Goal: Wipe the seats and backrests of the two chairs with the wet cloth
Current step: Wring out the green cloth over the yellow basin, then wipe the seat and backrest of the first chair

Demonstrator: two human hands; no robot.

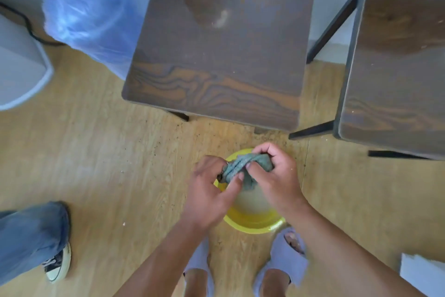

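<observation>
Grey-green cloth (243,168) twisted between both hands above the yellow basin (252,223) on the floor; left hand (210,190) and right hand (274,174) each clenched on one end. Near chair (216,56) shows a pale smear on its seat; second chair (397,68) stands to its right, both untouched. Risk: under-wrung cloth would drip on the floor and streak the seats

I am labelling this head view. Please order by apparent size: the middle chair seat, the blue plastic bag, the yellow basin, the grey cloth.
1. Middle chair seat
2. Blue plastic bag, cut off by the frame
3. Yellow basin, partly hidden by hands
4. Grey cloth, bunched
</observation>
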